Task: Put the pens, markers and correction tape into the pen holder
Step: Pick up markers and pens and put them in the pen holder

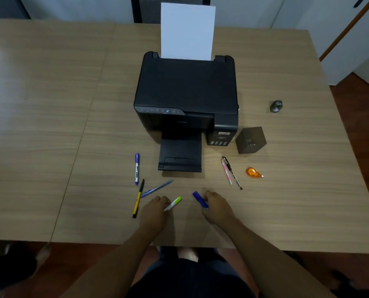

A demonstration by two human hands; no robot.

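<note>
On wooden table (286, 201) | left grip (155, 209) pinching green marker (175, 203) | right grip (217, 206) pinching blue marker (199, 199)

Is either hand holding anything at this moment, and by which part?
Left hand grips the green-capped marker by its white barrel end. Right hand grips the blue marker at its near end.

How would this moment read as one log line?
left hand: holds green-capped white marker | right hand: holds blue marker | grey pen holder: unreached

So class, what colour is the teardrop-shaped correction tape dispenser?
Orange, translucent plastic correction tape dispenser, clearest in the head view.
</note>
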